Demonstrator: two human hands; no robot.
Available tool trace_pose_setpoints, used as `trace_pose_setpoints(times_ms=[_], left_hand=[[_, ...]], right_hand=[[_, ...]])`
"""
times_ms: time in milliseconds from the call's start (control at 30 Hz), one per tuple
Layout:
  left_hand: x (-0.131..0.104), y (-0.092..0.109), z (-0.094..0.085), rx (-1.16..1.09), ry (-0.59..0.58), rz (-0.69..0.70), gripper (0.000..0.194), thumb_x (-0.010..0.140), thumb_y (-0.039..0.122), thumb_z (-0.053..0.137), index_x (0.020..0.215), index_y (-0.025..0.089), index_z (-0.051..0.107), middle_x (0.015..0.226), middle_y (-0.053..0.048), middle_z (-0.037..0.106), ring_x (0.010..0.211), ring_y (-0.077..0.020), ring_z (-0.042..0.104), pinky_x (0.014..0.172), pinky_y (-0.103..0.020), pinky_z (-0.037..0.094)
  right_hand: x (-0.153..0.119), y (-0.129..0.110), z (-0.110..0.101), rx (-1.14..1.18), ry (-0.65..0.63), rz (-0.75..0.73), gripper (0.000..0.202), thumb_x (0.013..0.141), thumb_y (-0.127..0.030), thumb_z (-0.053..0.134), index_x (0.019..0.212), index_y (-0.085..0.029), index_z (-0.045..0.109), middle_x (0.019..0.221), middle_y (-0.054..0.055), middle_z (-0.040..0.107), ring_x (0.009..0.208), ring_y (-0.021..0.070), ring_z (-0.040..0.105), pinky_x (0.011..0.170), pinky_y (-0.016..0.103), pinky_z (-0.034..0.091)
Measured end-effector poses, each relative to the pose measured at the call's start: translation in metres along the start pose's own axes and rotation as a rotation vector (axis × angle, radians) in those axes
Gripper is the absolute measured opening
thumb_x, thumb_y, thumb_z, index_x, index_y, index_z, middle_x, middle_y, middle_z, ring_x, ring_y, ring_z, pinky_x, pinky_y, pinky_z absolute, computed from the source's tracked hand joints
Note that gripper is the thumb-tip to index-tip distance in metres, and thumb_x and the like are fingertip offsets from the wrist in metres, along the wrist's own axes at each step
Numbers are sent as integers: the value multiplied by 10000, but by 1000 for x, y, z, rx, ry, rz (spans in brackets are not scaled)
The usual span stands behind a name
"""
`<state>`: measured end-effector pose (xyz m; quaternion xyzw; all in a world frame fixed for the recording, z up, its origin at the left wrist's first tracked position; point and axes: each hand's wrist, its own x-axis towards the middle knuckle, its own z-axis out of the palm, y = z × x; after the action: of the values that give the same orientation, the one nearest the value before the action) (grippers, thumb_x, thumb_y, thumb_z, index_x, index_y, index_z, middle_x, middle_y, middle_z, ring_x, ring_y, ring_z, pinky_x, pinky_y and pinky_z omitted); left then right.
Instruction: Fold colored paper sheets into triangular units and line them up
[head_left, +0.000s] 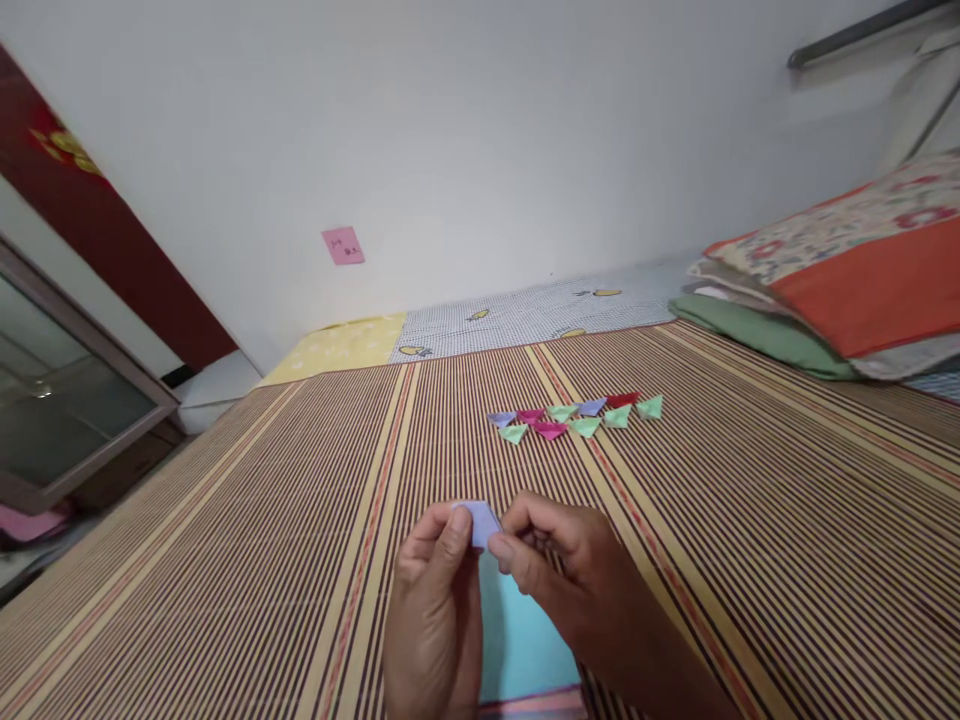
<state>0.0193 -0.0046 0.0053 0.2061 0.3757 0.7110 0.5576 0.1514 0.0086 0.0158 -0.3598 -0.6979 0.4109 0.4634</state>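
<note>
A small folded lavender paper [480, 522] is held up between both hands near the bottom middle. My left hand [441, 590] pinches its left side, thumb on top. At its right corner, my right hand [562, 565] is closed with thumb and fingertips on the edge. Light blue paper sheets [521, 635] lie on the striped mat beneath the hands, partly hidden by them. Beyond the hands, two rows of small folded papers, among them a green one [650, 407], a magenta one [550, 430] and a red one [622, 399], rest on the mat.
The striped mat [300, 520] spreads across the bed. Folded bedding with an orange band [877, 290] is stacked at the right. A pink note [343, 246] is on the wall [480, 150]. A glass-paned frame [67, 380] stands at the left.
</note>
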Motion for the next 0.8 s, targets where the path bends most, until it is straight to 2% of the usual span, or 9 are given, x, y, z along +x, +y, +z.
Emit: trace_pose_setpoints(times_ms=[133, 267, 433, 500, 633, 733, 800], left_hand=[[1, 0, 0, -13, -63, -108, 275, 618, 278, 960, 737, 162, 741, 711, -10, 722, 676, -132, 653, 690, -245, 544], [-2, 0, -2, -4, -90, -69, 231, 673, 265, 932, 738, 167, 733, 709, -8, 712, 679, -123, 639, 707, -239, 532], [-3, 2, -4, -31, -130, -92, 237, 692, 296, 921, 769, 191, 723, 716, 3, 693, 686, -124, 619, 694, -229, 497], [-1, 3, -6, 80, -156, -62, 241, 725, 331, 902, 765, 180, 719, 699, 13, 653, 672, -112, 574, 654, -206, 463], [4, 4, -13, 378, -141, 110, 292, 807, 378, 841, 704, 166, 667, 665, 39, 550, 646, -99, 474, 625, -195, 415], [4, 5, -16, 405, -112, 174, 299, 861, 384, 789, 713, 174, 635, 688, 38, 544, 669, -106, 466, 632, -197, 404], [3, 5, -15, 351, -124, 155, 303, 860, 379, 789, 712, 176, 621, 688, 35, 558, 663, -107, 470, 618, -198, 400]], right_hand=[[0, 0, 0, -75, 64, -74, 255, 941, -192, 548, 689, -206, 509, 626, -60, 454, 565, 103, 445, 524, 244, 314], [0, 1, 6, -165, 142, -137, 253, 907, -147, 542, 676, -207, 459, 634, -57, 453, 575, 104, 446, 546, 252, 310], [-1, 0, 2, -58, 46, -80, 268, 955, -205, 532, 692, -209, 477, 635, -59, 452, 585, 105, 454, 551, 247, 328], [-2, 1, -1, -61, 32, -74, 269, 960, -204, 520, 693, -207, 486, 630, -59, 442, 576, 104, 444, 541, 248, 320], [-3, 5, 0, -191, 61, -130, 265, 935, -168, 527, 683, -205, 456, 622, -59, 425, 569, 104, 434, 544, 259, 289], [-2, 7, 5, -290, 89, -164, 280, 945, -173, 519, 681, -206, 430, 633, -51, 432, 584, 111, 435, 561, 273, 273], [-2, 7, 5, -261, 71, -127, 276, 949, -192, 530, 688, -205, 443, 630, -53, 437, 575, 109, 431, 552, 268, 273]])
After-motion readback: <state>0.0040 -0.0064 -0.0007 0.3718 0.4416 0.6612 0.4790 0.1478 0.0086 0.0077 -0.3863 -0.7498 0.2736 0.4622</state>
